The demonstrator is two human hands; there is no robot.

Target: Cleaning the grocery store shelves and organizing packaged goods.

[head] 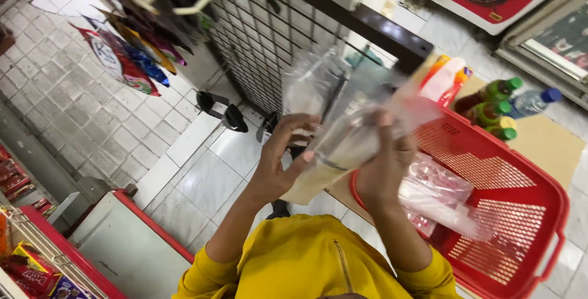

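Observation:
Both my hands are raised in front of me, holding a bundle of clear plastic bags (343, 124). My left hand (278, 161) grips the bundle's left side, fingers curled over its edge. On the right side my right hand (383, 170) is wrapped around the same plastic. My sleeves are yellow. Just right of my right hand is a red plastic basket (520, 195) with more clear plastic packets (438, 198) lying in it.
Bottles with green caps (493, 112) and one with a blue cap (533, 100) lie beyond the basket on a brown surface. A black wire grid rack (257, 48) hangs ahead, snack packets (131, 60) to its left. Black sandals (223, 112) sit on the tiled floor. A red-trimmed freezer (122, 244) stands lower left.

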